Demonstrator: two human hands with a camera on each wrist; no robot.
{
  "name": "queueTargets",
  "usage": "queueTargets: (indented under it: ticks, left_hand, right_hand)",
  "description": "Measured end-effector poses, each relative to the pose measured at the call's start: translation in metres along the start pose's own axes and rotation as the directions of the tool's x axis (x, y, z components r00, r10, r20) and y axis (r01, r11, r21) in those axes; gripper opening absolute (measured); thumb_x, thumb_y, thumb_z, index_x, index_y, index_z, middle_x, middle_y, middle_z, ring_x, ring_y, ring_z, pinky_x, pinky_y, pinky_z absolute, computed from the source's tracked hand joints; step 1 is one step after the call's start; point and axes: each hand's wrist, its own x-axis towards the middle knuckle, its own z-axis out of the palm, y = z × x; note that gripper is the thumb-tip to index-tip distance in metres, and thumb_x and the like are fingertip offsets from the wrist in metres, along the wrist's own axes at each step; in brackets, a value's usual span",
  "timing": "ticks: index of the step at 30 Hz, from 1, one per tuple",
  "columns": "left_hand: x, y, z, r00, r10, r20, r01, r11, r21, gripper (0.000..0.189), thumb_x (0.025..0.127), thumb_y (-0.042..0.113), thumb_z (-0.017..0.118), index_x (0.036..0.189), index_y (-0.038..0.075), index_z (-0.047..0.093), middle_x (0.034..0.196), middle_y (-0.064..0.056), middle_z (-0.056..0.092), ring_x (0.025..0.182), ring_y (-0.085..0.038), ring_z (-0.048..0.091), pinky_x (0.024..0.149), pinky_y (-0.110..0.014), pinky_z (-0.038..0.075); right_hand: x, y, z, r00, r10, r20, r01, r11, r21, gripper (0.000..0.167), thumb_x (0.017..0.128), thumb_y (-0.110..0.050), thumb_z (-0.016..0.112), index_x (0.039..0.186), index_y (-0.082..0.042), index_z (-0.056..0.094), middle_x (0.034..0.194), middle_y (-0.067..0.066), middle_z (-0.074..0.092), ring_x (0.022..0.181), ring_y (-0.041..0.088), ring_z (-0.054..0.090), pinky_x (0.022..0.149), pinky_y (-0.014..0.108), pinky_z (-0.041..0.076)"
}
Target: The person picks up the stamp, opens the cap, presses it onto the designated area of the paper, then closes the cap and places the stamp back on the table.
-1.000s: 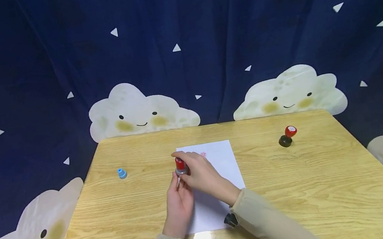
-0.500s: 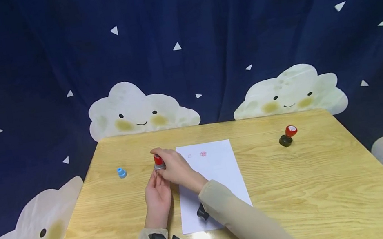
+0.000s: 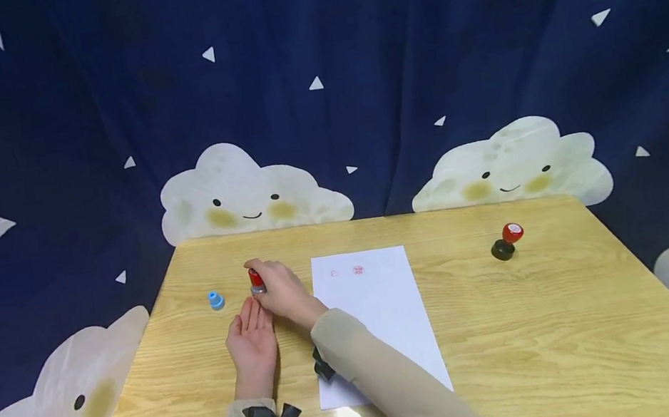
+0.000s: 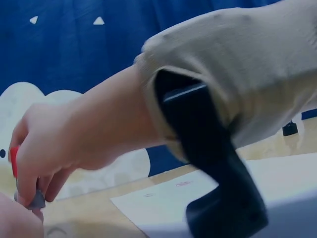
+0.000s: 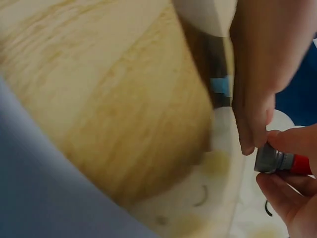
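Red-and-grey cylindrical stamp [image 3: 256, 279], held in your right hand [image 3: 283, 291], fingers curled
Your left hand [image 3: 252, 345]: palm up, fingers extended, empty, just beside the stamp.

Wood, cloth and smooth plastic
The table [image 3: 540, 322] is glossy, grained wood, the sheet [image 3: 382, 309] smooth matt paper, the curtain [image 3: 253, 11] creased cloth, the right sleeve [image 3: 393, 380] matt fabric, the held stamp [image 3: 256, 280] shiny plastic above a metal-looking base [image 5: 267, 159]
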Motion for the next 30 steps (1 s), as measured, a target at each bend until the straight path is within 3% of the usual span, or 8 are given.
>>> queueTargets:
  ticks: [7, 14, 21, 30]
  left_hand:
    - [-0.009, 0.0, 0.005, 0.992, 0.08, -0.094, -0.072, 0.994, 0.079, 0.053, 0.109, 0.024, 0.012, 0.159, 0.009, 0.007, 0.164, -0.003, 0.006, 0.149, -0.012, 0.013, 0.119, -0.02, 0.018]
    - [-0.017, -0.002, 0.01, 0.981, 0.115, -0.155, -0.106, 0.992, 0.063, 0.053, 0.107, 0.02, 0.012, 0.159, 0.007, 0.006, 0.163, -0.006, 0.008, 0.147, -0.013, 0.016, 0.117, -0.018, 0.022]
    - [-0.021, -0.005, 0.011, 0.978, 0.108, -0.181, -0.102, 0.994, 0.045, 0.053, 0.107, 0.019, 0.013, 0.159, 0.008, 0.007, 0.162, -0.005, 0.009, 0.147, -0.013, 0.018, 0.117, -0.018, 0.022]
    - [-0.023, -0.016, 0.011, 0.977, 0.12, -0.177, -0.103, 0.99, 0.1, 0.054, 0.106, 0.018, 0.013, 0.158, 0.007, 0.005, 0.163, -0.006, 0.008, 0.147, -0.012, 0.015, 0.118, -0.018, 0.02]
  right_hand:
    - [0.002, 0.0, 0.018, 0.999, -0.005, 0.048, 0.006, 1.0, -0.017, 0.057, 0.083, -0.006, 0.076, 0.135, -0.014, 0.055, 0.106, 0.004, 0.067, 0.094, 0.016, 0.061, 0.08, 0.023, 0.054]
    - [0.0, 0.003, 0.027, 0.998, 0.015, 0.063, -0.014, 1.0, -0.008, 0.054, 0.085, -0.007, 0.074, 0.136, -0.015, 0.056, 0.11, 0.005, 0.068, 0.099, 0.017, 0.063, 0.085, 0.023, 0.053]
    - [-0.002, 0.004, 0.03, 0.996, 0.042, 0.081, -0.043, 0.999, 0.004, 0.056, 0.086, -0.007, 0.075, 0.137, -0.014, 0.053, 0.112, 0.005, 0.066, 0.101, 0.016, 0.062, 0.089, 0.022, 0.053]
    - [-0.003, 0.003, 0.026, 0.989, 0.092, 0.114, -0.096, 0.995, 0.032, 0.069, 0.081, -0.004, 0.076, 0.143, -0.012, 0.047, 0.12, 0.008, 0.065, 0.107, 0.018, 0.063, 0.094, 0.025, 0.052]
